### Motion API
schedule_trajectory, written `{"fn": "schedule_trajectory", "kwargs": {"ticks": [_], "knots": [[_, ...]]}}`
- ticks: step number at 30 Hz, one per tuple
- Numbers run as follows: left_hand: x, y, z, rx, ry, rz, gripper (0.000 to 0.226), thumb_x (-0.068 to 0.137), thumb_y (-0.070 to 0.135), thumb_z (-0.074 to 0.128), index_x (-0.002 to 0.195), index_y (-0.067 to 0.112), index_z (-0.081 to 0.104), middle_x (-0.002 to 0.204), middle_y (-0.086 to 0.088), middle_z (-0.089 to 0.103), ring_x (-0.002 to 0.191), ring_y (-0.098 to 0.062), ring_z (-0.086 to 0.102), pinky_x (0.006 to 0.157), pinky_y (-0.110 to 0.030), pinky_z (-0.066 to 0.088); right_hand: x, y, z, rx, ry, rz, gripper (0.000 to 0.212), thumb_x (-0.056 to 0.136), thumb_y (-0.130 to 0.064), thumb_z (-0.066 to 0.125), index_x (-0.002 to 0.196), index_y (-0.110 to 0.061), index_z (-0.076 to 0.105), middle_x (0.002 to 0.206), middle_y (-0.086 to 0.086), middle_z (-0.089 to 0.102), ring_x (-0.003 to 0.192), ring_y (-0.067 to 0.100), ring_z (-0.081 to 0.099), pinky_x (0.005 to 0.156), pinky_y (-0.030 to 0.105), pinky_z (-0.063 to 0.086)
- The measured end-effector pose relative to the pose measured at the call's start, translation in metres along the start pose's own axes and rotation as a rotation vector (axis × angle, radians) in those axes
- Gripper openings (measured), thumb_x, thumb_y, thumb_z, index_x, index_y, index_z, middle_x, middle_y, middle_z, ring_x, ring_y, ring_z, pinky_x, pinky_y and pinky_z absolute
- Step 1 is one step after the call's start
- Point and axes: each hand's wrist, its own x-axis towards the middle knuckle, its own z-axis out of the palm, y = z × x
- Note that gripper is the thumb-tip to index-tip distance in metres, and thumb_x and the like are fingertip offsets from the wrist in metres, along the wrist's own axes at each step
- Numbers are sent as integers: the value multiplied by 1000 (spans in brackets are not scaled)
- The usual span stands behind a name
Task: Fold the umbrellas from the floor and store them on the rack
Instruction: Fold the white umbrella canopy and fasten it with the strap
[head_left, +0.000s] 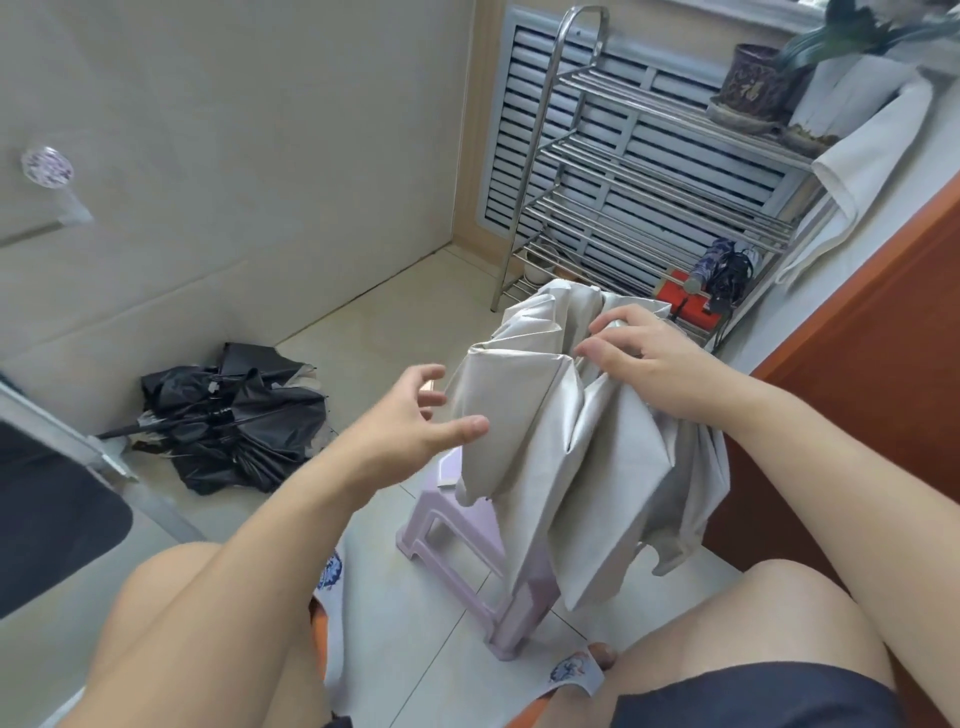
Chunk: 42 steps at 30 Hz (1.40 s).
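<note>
bare knees, left hand (415, 415) loose-fingered beside grey umbrella (561, 467) — right hand (639, 358) pinching its top

Bare arms, dark shorts (748, 693)

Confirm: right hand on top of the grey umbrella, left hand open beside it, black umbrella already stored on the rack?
Not quite. In the head view the black umbrella lies on the floor by the wall, not on the rack. Right hand tops the grey umbrella; left hand open beside it.
</note>
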Motion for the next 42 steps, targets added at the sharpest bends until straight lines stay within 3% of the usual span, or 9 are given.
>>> {"fn": "schedule_trajectory", "kwargs": {"ticks": [4, 8, 14, 20, 24, 26, 30, 35, 42], "knots": [[1, -2, 17, -145, 145, 131, 32, 92, 34, 75, 122, 27, 65, 117, 14, 71, 112, -1, 65, 103, -30, 51, -1, -3, -1, -17, -11, 1, 29, 103, -36, 52, 113, -21, 75, 127, -11, 48, 118, -4, 46, 97, 15, 35], [9, 9, 18, -252, 161, 251, 33, 96, 26, 71, 128, 28, 67, 121, 13, 71, 116, -3, 64, 100, -26, 49, -5, -6, 2, -32, -33, -27, 24, 102, -34, 55, 117, -28, 73, 126, -15, 49, 111, -1, 51, 90, 15, 37], [16, 18, 36, -263, 133, 376, 14, 88, 8, 77, 101, 11, 72, 94, -11, 74, 82, -13, 64, 80, -33, 51, -9, -18, 5, 7, -69, -17, 52, 90, -61, 57, 135, -37, 53, 136, -19, 45, 130, -1, 41, 105, 25, 33], [18, 17, 43, 182, 220, 725, 47, 86, -1, 68, 125, 24, 63, 126, 12, 62, 121, -6, 59, 104, -27, 47, -12, -20, 12, -30, -21, -21, 39, 88, -50, 71, 117, -39, 47, 121, -18, 50, 109, 1, 48, 93, 29, 38], [18, 20, 31, 383, 162, 724, 22, 91, 31, 68, 113, 31, 72, 120, 18, 57, 114, -4, 58, 93, -34, 51, -8, -18, 14, -30, -51, -127, 7, 95, -31, 64, 99, -32, 58, 122, -13, 51, 100, 6, 54, 91, 32, 46], [17, 24, 24, 483, 151, 576, 39, 91, 63, 46, 102, 35, 71, 107, 20, 62, 101, -5, 59, 87, -38, 52, -9, -17, 13, 4, -68, -130, 6, 98, -21, 62, 93, -24, 65, 124, -13, 51, 96, 2, 56, 87, 23, 43], [24, 28, 11, 110, 230, 268, 67, 91, 71, 24, 91, 34, 79, 92, 11, 76, 94, -16, 68, 93, -45, 52, -14, -17, 7, 65, -86, -125, 14, 97, -13, 63, 86, -19, 68, 125, -9, 54, 88, 12, 61, 79, 14, 46], [24, 30, 6, 196, 177, 285, 44, 82, 47, 37, 88, 33, 78, 94, 8, 74, 97, -18, 66, 90, -47, 54, -14, -16, 7, 104, -54, -125, 22, 95, -9, 63, 79, -22, 67, 121, -10, 56, 89, 9, 60, 77, 14, 45], [15, 23, 10, 368, 174, 744, 34, 85, 29, 80, 117, 32, 70, 124, 7, 42, 118, -14, 47, 105, -25, 41, -13, -8, 5, 74, -19, -106, 26, 94, -6, 61, 76, -24, 69, 120, -12, 58, 91, 3, 59, 77, 11, 40]]}}
